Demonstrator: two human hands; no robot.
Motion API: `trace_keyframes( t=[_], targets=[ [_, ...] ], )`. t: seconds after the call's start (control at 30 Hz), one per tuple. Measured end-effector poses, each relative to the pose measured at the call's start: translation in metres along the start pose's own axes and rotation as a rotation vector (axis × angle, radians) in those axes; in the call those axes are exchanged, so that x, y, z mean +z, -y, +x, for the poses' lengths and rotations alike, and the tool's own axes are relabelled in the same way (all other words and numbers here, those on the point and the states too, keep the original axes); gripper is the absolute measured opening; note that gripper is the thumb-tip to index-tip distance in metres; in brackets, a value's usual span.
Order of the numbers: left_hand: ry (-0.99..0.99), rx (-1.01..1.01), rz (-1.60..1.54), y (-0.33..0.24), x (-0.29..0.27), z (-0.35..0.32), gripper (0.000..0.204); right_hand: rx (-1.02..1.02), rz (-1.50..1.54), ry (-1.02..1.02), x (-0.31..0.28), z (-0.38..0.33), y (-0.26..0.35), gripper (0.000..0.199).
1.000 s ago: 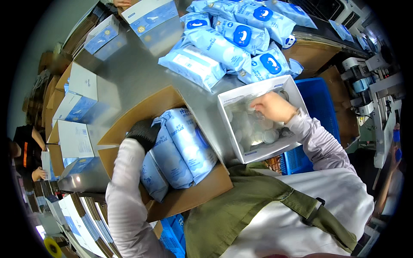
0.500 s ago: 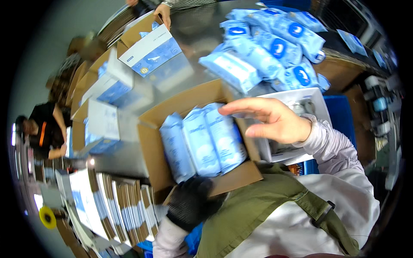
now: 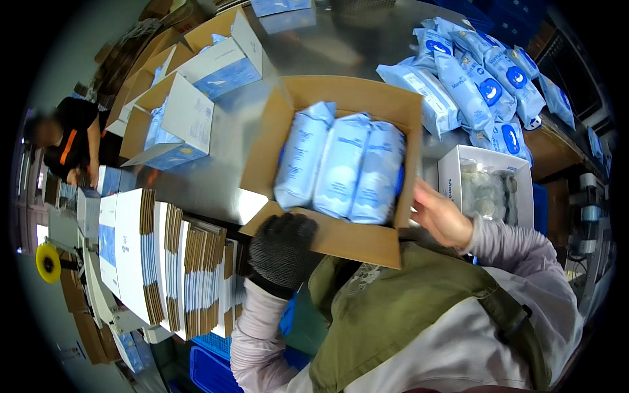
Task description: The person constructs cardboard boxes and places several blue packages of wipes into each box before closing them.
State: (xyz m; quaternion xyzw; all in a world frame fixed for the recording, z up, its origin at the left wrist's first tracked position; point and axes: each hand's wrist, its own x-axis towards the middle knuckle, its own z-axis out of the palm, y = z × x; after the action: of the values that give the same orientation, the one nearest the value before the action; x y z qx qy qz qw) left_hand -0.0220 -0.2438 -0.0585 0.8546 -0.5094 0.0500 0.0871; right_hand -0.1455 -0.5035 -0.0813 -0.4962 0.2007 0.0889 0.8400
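Observation:
An open cardboard box (image 3: 350, 92) stands on the metal table in front of me, flaps up. Inside, three light-blue wipes packs (image 3: 342, 164) stand side by side; anything under them is hidden. My left hand (image 3: 283, 252), in a black knit glove, is closed at the box's near left corner, its fingers over the near flap. Bare, my right hand (image 3: 444, 216) holds the right side wall, with some fingertips hidden by it. Beyond the box to the right lies a heap of wipes packs (image 3: 481, 82).
A white box (image 3: 452, 173) of clear-wrapped round items stands right. Filled white-and-blue cartons (image 3: 190, 121) line the far left. Flat folded cartons (image 3: 177, 262) are stacked at near left. A co-worker (image 3: 78, 141) stands at far left. Blue crates (image 3: 213, 370) sit below the table.
My right hand has gone from above the packs down to the box's right wall. My left hand stays at the near left corner. The whole view has shifted.

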Motion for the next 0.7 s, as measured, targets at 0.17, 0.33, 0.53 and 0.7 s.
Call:
trace_keyframes(
  t=[0.17,0.33,0.53,0.7],
  targets=[
    [-0.049,-0.158,0.05,0.041,0.009,-0.009,0.028,0.033,-1.559,0.001,-0.065,0.06,0.04,0.046],
    [-0.075,-0.288,0.188,0.03,0.024,-0.006,0.033,-0.105,-2.027,0.041,-0.066,0.047,0.009,0.023],
    [-0.135,-0.274,0.107,0.034,0.035,-0.013,0.036,-0.073,-2.105,-0.15,-0.064,0.074,-0.018,0.021],
    [-0.133,-0.297,0.077,0.03,0.041,-0.013,0.048,0.113,-2.04,0.161,-0.074,0.078,-0.009,0.017]
  ],
)
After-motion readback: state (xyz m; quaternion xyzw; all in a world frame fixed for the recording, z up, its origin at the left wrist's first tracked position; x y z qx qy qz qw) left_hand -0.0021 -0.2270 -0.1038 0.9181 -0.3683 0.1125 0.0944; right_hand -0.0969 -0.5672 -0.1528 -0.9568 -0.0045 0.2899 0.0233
